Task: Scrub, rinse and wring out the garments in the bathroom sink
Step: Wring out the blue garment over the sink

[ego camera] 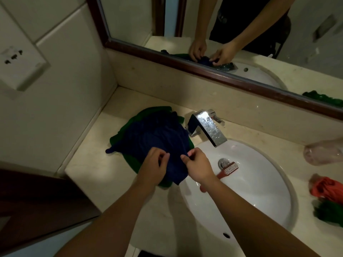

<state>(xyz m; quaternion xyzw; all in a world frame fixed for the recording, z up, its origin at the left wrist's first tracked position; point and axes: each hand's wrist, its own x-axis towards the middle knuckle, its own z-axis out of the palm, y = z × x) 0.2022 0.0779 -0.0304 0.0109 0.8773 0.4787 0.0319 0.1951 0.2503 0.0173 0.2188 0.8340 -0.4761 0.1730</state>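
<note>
Blue garment: The dark blue garment (157,138) lies on the left part of the surface (104,182), between the left edge and the sink (259,197). It sits on top of a green garment (148,110).
Which way it points: Its long side runs from the back edge, by the faucet (207,127), toward the front edge. One thin corner sticks out toward the left edge. Its near end lies just beside the sink's left rim.
Green garment: It is spread flat under the blue one and peeks out at the back, the left and the front.
Left hand: The left hand (155,164) pinches the near edge of the blue garment with its thumb and fingers.
Right hand: The right hand (197,166) pinches the same edge, just beside the left hand. The two hands are near but do not touch.
Sink: It is white and oval. A red brush (228,169) lies in it next to the drain (222,162). The brush lies slanted, with its bristle end toward the back right and its handle end under the right wrist.
Right edge of the surface: A clear plastic bottle (324,154) lies on its side. Nearer the front are an orange cloth (326,188) and a green cloth (330,210).
Wall: A mirror (241,25) hangs above the back edge and shows both hands on the blue garment. A wall socket (18,65) is on the left wall.
</note>
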